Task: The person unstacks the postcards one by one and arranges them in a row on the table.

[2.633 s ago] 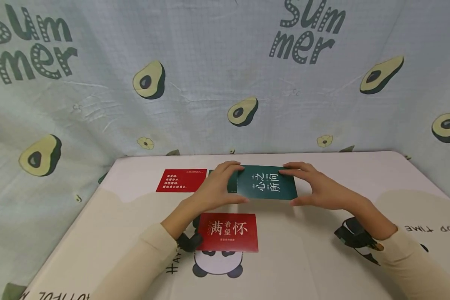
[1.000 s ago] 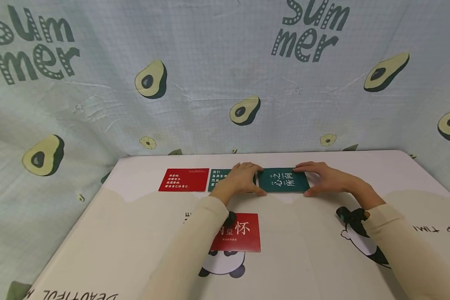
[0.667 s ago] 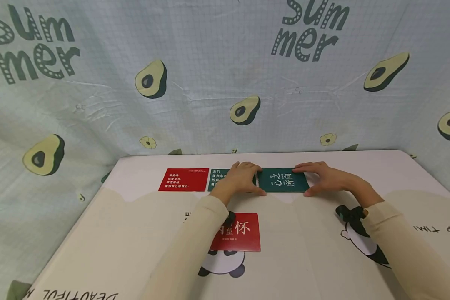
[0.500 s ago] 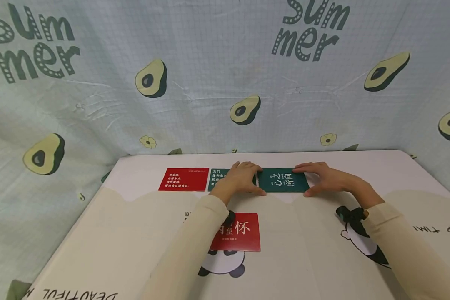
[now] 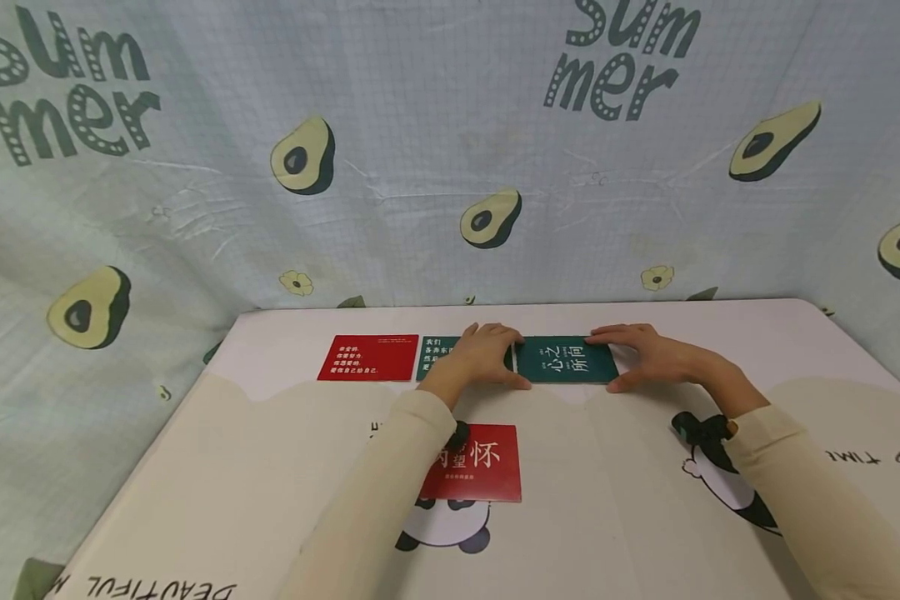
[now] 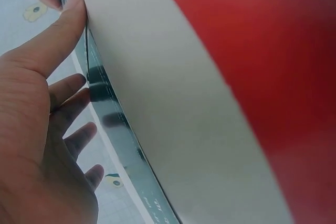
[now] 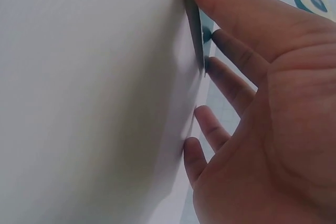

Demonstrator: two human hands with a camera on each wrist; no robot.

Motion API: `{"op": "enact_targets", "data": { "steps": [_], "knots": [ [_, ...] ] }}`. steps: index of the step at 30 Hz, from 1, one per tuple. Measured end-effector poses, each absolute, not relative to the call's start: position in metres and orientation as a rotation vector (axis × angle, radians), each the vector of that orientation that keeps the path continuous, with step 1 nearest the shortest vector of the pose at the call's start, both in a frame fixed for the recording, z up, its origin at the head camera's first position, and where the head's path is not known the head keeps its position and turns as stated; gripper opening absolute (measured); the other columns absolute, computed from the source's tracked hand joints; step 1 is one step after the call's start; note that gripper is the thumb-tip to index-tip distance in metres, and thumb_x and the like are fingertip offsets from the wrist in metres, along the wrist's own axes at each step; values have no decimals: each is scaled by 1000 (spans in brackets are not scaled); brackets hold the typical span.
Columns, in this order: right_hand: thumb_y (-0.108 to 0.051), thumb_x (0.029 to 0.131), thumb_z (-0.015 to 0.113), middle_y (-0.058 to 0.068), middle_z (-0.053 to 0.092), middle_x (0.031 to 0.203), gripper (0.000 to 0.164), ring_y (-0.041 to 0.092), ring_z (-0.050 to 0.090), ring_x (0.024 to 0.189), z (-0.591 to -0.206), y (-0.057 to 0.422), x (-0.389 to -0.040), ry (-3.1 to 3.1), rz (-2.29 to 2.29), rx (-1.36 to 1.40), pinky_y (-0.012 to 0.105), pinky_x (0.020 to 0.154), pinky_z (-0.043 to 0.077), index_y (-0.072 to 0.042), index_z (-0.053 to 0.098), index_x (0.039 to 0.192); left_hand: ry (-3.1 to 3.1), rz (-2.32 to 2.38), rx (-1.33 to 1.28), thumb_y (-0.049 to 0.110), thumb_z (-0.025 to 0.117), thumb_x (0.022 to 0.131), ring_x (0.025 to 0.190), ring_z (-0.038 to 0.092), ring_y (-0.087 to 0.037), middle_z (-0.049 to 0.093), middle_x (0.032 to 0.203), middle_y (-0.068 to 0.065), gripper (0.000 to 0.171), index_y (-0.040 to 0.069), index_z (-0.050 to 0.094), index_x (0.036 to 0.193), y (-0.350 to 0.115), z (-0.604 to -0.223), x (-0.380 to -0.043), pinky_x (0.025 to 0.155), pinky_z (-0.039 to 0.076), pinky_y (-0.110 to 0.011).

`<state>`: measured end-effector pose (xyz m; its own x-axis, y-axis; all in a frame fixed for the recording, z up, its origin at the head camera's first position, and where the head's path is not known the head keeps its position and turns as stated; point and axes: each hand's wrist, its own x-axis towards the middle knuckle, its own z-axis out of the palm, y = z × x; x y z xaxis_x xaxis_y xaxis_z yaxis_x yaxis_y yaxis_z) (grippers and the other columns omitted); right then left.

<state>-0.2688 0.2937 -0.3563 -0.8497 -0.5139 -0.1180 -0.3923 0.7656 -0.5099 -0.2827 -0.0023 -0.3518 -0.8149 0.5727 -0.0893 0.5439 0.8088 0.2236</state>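
Observation:
A green card (image 5: 566, 360) with white Chinese characters lies at the far side of the table, long side left to right. My left hand (image 5: 482, 357) holds it by the left end, thumb at the near corner and index finger at the far one. At the right end, my right hand (image 5: 656, 358) grips it the same way, thumb and index at the two corners. Another green card (image 5: 431, 354) sits just left of it, partly hidden behind my left hand. Farther left in the row is a red card (image 5: 367, 358). In the left wrist view, the left thumb (image 6: 68, 30) presses the card's near edge.
Nearer to me, a second red card (image 5: 487, 475) lies on the table (image 5: 607, 500), partly covered by my left sleeve (image 5: 375, 492). A cloth (image 5: 390, 233) printed with avocados hangs behind the table's far edge.
Both hands have moved right with the green card and lowered it onto the table, uncovering part of the other green card. Over the last second hands and card stay in place.

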Motion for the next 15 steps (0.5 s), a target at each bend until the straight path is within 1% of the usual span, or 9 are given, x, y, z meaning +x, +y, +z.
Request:
{"op": "enact_targets", "data": {
  "steps": [8, 15],
  "knots": [
    [-41, 78, 77, 18, 28, 151, 78, 49, 13, 133, -358, 294, -269, 2711, -694, -734, 74, 98, 18, -12, 45, 142, 2844, 289, 876, 52, 69, 80, 138, 27, -18, 43, 146, 0, 73, 18, 47, 140, -2, -354, -284, 115, 12, -43],
    [-39, 78, 78, 18, 31, 149, 76, 50, 14, 132, -355, 293, -267, 2708, -713, -757, 74, 96, 18, -9, 47, 141, 2838, 314, 862, 51, 70, 80, 139, 27, -18, 43, 145, 0, 73, 18, 47, 140, -2, -352, -283, 115, 11, -44]
  ]
}}
